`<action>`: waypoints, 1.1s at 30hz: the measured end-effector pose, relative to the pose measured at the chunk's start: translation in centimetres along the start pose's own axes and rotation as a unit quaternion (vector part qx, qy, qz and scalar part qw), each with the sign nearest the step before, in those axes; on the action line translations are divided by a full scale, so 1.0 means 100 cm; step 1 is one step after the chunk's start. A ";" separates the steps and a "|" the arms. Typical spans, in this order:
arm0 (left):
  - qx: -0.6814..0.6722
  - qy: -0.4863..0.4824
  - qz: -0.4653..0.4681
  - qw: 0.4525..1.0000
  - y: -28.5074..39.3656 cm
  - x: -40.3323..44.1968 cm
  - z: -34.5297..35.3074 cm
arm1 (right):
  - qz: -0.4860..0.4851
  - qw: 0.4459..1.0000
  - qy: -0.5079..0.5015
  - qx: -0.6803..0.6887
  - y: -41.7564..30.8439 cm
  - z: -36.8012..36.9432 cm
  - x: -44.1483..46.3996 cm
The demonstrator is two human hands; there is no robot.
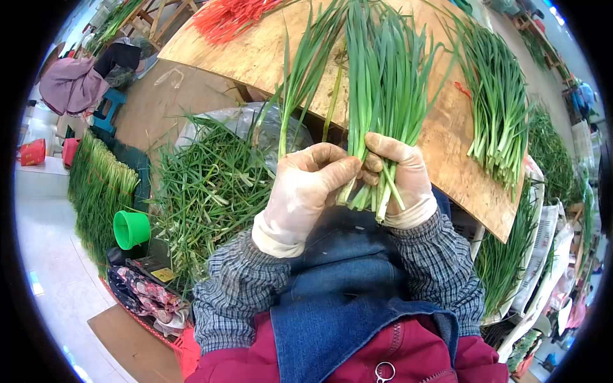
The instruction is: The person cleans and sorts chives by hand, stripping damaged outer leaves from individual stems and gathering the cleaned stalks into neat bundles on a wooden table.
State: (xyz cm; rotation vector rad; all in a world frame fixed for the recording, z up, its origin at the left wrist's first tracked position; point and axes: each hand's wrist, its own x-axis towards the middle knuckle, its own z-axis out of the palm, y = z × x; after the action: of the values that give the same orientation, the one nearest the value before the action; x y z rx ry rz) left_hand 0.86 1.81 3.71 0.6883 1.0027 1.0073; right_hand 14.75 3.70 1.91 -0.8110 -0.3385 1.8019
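Observation:
Both hands wear thin, whitish, stained gloves. My right hand [403,175] is wrapped around a bunch of garlic chives [386,83], white stalk ends pointing down toward my lap and green leaves reaching up over the board. My left hand [308,188] is closed beside it, thumb and forefinger pinched at the bunch's stalks. A few looser chives [300,89] run up from behind the left hand; its lower fingers are partly hidden. On the right of the wooden board [447,143] lies a larger pile of chives [498,102].
Red ties [233,18] lie at the board's far left. A heap of trimmed leaves [211,185] on clear plastic sits left of my knees. Beyond it are a green bucket [131,230], stacked chives [102,185] and a blue stool [110,110]. More chives [507,268] stand below the board's right edge.

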 end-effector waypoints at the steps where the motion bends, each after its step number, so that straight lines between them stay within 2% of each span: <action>1: 0.019 0.025 0.013 0.999 -0.001 -0.001 0.002 | -0.006 1.000 0.003 0.010 0.000 0.000 0.000; 4: 0.053 0.088 0.051 0.993 -0.004 -0.007 0.004 | -0.028 0.999 0.024 0.025 -0.002 -0.001 0.000; 7: 0.042 0.073 0.125 0.989 -0.005 -0.027 -0.008 | -0.026 0.998 0.012 0.057 -0.008 -0.003 0.002; 9: -0.019 0.121 0.231 0.965 -0.007 -0.044 -0.020 | -0.049 0.998 0.020 0.046 -0.013 -0.004 0.004; 11: -0.019 0.184 0.347 0.919 -0.018 -0.047 -0.056 | -0.059 0.998 0.019 0.023 -0.015 -0.004 0.003; 13: 0.009 0.345 0.290 0.893 -0.015 -0.049 -0.074 | -0.062 0.997 0.046 -0.007 -0.013 0.000 0.001; 15: 0.054 0.375 0.223 0.898 -0.022 -0.052 -0.088 | -0.054 0.996 0.062 -0.030 -0.012 0.001 0.000; 17: 0.182 0.342 0.128 0.913 -0.023 -0.055 -0.086 | -0.033 0.996 0.068 -0.047 -0.011 -0.004 0.000; 18: 0.193 0.314 0.120 0.922 -0.022 -0.051 -0.079 | -0.022 0.997 0.075 -0.028 -0.010 -0.005 0.001; 19: 0.212 0.285 0.158 0.921 -0.027 -0.044 -0.078 | -0.027 0.996 0.082 -0.008 -0.012 0.001 -0.002; 21: 0.294 0.270 0.224 0.889 -0.028 -0.029 -0.070 | -0.007 0.999 0.034 0.036 -0.014 -0.004 -0.002; 23: 0.453 0.243 0.398 0.760 -0.035 -0.009 -0.072 | 0.012 0.998 0.025 0.055 -0.015 -0.009 -0.001; 24: 0.461 0.260 0.430 0.731 -0.031 -0.004 -0.062 | 0.020 0.997 0.033 0.060 -0.015 -0.006 -0.002; 25: 0.496 0.282 0.404 0.715 -0.029 -0.001 -0.057 | 0.029 0.997 0.042 0.065 -0.016 -0.005 -0.003; 27: 0.570 0.308 0.365 0.669 -0.026 0.012 -0.054 | 0.055 0.995 -0.004 0.087 -0.014 -0.014 0.002; 29: 0.607 0.294 0.371 0.639 -0.030 0.028 -0.061 | 0.080 0.990 -0.058 0.103 -0.014 -0.017 0.004; 30: 0.625 0.286 0.374 0.623 -0.031 0.032 -0.062 | 0.047 0.997 0.003 0.067 -0.013 -0.007 0.002; 33: 0.569 0.301 0.426 0.636 -0.026 0.026 -0.056 | 0.050 0.995 -0.027 0.080 -0.012 -0.009 0.002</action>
State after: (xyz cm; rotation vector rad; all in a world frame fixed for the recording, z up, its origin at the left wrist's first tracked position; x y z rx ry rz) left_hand -2.84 3.34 -1.63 2.1307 2.0367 1.3832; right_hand 16.18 4.25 1.87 -0.6778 -0.1884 1.9208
